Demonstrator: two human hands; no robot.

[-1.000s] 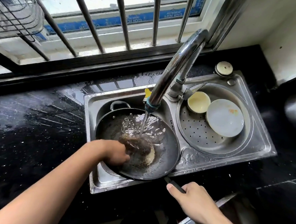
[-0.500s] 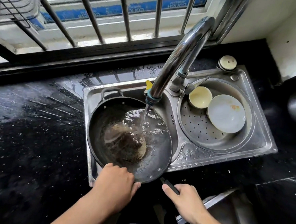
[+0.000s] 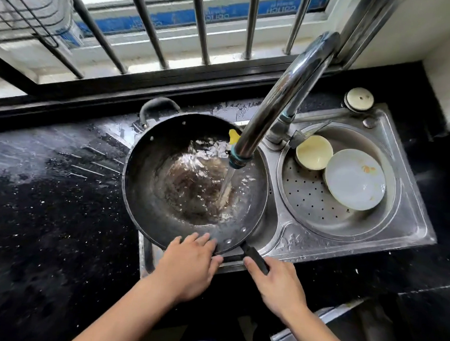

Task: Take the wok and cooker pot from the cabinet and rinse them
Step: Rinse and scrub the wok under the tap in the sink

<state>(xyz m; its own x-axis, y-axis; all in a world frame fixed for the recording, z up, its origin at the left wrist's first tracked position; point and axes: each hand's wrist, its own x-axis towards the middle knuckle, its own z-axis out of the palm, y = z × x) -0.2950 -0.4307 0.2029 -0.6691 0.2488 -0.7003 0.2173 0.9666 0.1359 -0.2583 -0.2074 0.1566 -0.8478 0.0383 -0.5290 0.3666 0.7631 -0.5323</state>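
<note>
The wok [image 3: 192,179] sits over the left basin of the sink [image 3: 408,232], with water from the tap [image 3: 279,100] falling into it. At the wok's 6 o'clock rim the left hand [image 3: 187,267] lies flat, fingers [image 3: 202,241] slightly spread on the edge. At 5 o'clock the right hand [image 3: 277,287] has its fingers wrapped around the black handle [image 3: 253,255]. A bowl [image 3: 314,152] and plate [image 3: 355,178] lie in the basin at 3 o'clock. The dark surface [image 3: 47,213] is wet.

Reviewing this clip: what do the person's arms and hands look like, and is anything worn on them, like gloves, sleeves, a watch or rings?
Both the left hand and the right hand are bare: no gloves. The forearms are uncovered as far as the frame shows, with no sleeve edge visible. No watch, bracelet or ring shows on either wrist or the visible fingers. Fingernails look short and unpainted.
</note>
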